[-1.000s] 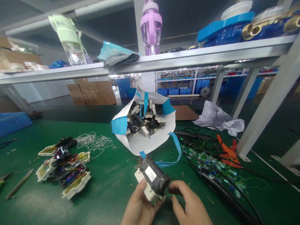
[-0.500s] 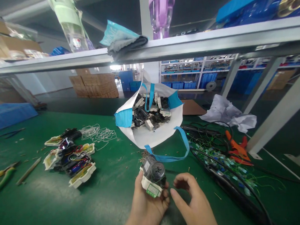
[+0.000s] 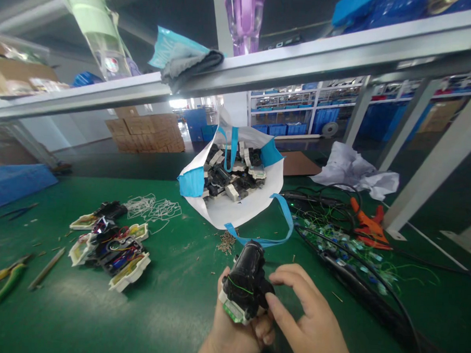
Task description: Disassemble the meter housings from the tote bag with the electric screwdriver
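Observation:
My left hand [image 3: 232,330] is wrapped round a black and white electrical unit [image 3: 246,281], with a green terminal block at its lower front edge. A thin green wire crosses the unit's black housing. At its right side, my right hand [image 3: 305,309] pinches a dark part of the unit between thumb and fingers. Beyond them stands a white bag [image 3: 234,215] with blue handles, filled with similar black and white units. Small screws [image 3: 227,242] lie in a heap before the bag. Several opened units [image 3: 115,254] with exposed wires rest on the left.
Pliers [image 3: 6,281], a pen-like tool [image 3: 47,268] and a tangle of white wire [image 3: 152,208] lie on the left. To the right are black cables [image 3: 374,302], green wire scraps [image 3: 353,244], an orange clamp [image 3: 369,229] and crumpled paper [image 3: 353,168]. A shelf [image 3: 303,54] crosses overhead.
The unit has been tilted in my left hand, so its long black side now shows instead of the round end. My right hand has closed in from beside it onto its right side.

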Motion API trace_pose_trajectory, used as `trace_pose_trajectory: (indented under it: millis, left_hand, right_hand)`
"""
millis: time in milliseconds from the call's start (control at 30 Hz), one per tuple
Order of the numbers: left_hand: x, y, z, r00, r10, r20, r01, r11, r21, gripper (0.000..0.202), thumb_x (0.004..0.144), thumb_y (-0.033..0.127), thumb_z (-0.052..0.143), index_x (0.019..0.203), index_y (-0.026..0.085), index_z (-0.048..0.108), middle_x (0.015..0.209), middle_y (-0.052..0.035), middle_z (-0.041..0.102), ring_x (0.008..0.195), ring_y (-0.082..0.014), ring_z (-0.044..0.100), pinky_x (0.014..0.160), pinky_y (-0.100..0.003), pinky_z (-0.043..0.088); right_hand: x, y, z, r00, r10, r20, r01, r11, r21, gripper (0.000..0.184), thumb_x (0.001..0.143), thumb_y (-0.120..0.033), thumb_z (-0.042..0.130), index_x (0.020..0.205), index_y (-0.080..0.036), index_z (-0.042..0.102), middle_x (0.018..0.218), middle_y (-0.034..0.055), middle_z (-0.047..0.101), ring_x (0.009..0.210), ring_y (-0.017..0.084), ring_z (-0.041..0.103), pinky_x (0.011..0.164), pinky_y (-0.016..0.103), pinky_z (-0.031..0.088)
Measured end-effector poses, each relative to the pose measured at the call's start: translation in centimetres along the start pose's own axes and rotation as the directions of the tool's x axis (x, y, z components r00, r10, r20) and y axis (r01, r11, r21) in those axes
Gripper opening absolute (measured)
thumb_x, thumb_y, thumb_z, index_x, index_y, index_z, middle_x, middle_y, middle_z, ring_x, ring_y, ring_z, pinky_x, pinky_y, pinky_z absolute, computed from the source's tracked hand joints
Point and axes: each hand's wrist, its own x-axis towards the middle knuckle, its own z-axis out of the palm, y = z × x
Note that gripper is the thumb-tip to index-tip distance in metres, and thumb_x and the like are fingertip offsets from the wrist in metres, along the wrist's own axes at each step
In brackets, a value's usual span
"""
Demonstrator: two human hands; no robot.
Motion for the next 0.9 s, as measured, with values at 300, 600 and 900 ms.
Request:
trace_pose_trajectory:
  millis: [300, 600, 900]
  left_hand:
    - [-0.2, 0.1, 1.4, 0.998, 0.012, -0.058, -0.008, 0.998, 0.06, 0.061, 0.069, 0.07, 0.038, 0.062, 0.013, 0.057, 0.05, -0.0025, 0.049, 0.04, -0.0106, 0.039, 0.045, -0.024, 0.025]
    - [0.1, -0.3, 1.5, 0.955, 0.227, -0.188, -0.206, 0.971, 0.125, 0.045, 0.066, 0.057, 0.057, 0.07, 0.013, 0.059, 0.059, -0.0035, 0.059, 0.05, -0.0136, 0.05, 0.047, -0.023, 0.032]
    - [0.1, -0.3, 1.8, 0.823, 0.501, -0.269, -0.407, 0.849, 0.337, 0.05, 0.057, 0.053, 0.068, 0.088, 0.015, 0.055, 0.07, -0.0027, 0.061, 0.058, -0.0141, 0.052, 0.05, -0.023, 0.036]
  right_hand:
    - [-0.2, -0.5, -0.2, 0.993, -0.117, 0.001, 0.117, 0.992, -0.048, 0.008, 0.08, -0.018, 0.048, 0.088, -0.019, 0.051, 0.084, 0.0039, 0.052, 0.075, 0.013, 0.053, 0.063, 0.021, 0.046]
    - [-0.5, 0.4, 0.3, 0.974, -0.225, -0.006, 0.212, 0.927, -0.309, 0.009, 0.083, -0.018, 0.045, 0.085, -0.016, 0.054, 0.081, 0.0073, 0.054, 0.074, 0.017, 0.053, 0.066, 0.03, 0.046]
    - [0.0, 1.7, 0.8, 0.974, -0.224, 0.022, 0.217, 0.909, -0.356, 0.017, 0.086, -0.014, 0.037, 0.076, -0.014, 0.05, 0.074, 0.0061, 0.049, 0.068, 0.015, 0.048, 0.061, 0.029, 0.041]
